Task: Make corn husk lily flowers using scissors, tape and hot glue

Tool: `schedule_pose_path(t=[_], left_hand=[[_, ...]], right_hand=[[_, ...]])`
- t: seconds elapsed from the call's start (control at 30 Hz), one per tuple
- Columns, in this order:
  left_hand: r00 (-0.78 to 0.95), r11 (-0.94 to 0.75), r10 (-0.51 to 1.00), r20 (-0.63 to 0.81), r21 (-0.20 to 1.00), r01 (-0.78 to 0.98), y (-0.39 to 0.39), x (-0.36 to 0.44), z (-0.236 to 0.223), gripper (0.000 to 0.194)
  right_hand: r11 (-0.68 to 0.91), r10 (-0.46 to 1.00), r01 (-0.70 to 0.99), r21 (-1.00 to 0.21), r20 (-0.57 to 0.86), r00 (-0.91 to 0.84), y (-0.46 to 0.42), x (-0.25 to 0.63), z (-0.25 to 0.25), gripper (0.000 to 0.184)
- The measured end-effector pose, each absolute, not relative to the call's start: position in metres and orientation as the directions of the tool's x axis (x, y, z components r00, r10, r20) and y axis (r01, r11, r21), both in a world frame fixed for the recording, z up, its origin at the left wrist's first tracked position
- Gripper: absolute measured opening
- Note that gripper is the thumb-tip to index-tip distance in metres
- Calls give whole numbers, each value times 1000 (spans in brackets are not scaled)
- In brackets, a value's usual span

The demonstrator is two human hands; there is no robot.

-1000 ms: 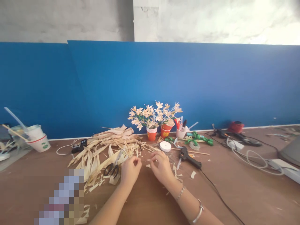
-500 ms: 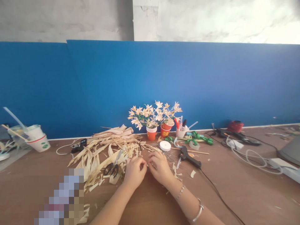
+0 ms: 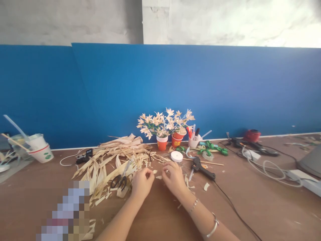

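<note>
Two pale scraps, F (image 3: 154, 171) and N (image 3: 158, 177) (far and near), are seen on the bare mid part of the table (image 3: 155, 214), btwn the hands, well in from the far edge. No larger piece can be made out at the fingers. L hand (image 3: 142, 184) is held just L of the scraps, thumb & index curled round nearly to meet; whether anything thin is pinched there can't be told. R hand (image 3: 174, 179) is held just R of them, thumb & index curved twd each other; any gap at the tips, or anything held, can't be made out. A gap has just been opened btwn the hands, so both scraps are left in plain view and nothing is seen stretched across.

Beside L hand, scissors (image 3: 122, 181) are laid at the border of a husk pile (image 3: 107, 160), which is spread twd the far edge. Past R hand, a white roll (image 3: 177, 156) is set down, w/ a black glue gun (image 3: 204, 170) farther R, its cord run twd the near side. Near the far edge, flowers (image 3: 157, 122) are stood in red-and-white cups (image 3: 162, 144), w/ a pen cup (image 3: 193, 143) & green bits (image 3: 210, 145) to their R.
</note>
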State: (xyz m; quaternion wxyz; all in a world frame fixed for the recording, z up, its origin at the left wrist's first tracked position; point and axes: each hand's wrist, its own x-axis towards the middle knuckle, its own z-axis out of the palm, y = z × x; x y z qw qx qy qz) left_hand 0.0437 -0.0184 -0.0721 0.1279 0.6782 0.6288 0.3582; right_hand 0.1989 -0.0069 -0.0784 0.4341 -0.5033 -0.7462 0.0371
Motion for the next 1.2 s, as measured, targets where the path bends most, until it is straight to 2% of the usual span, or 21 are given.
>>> schedule_pose_path(t=[0.17, 0.3, 0.43, 0.57, 0.77, 0.87, 1.0, 1.2], left_hand=[[22, -250, 927, 375, 570, 782, -21, 48, -75, 18], [57, -274, 917, 395, 521, 809, -22, 49, -77, 17], [73, -270, 924, 376, 501, 822, -17, 36, -75, 18], [31, -229, 899, 437, 409, 883, -12, 19, -74, 21], [129, -271, 897, 423, 296, 916, -10, 15, -80, 20], [155, -284, 894, 420, 266, 921, -11, 19, -79, 14], [176, -295, 896, 409, 248, 923, -11, 22, -76, 14], [187, -368, 864, 468, 333, 868, -13, 25, -75, 17]], right_hand=[[534, 806, 634, -560, 565, -180, -7, 196, -82, 6], [524, 820, 640, -562, 537, -200, -8, 193, -83, 12], [511, 810, 709, -486, 549, -207, -9, 197, -82, 13], [510, 802, 778, -367, 530, -276, -10, 201, -79, 16], [488, 804, 833, -260, 505, -313, -11, 201, -81, 14], [464, 811, 846, -264, 511, -285, -10, 201, -83, 16], [457, 810, 842, -285, 523, -263, -10, 201, -83, 16], [531, 780, 760, -374, 566, -267, -13, 199, -78, 20]])
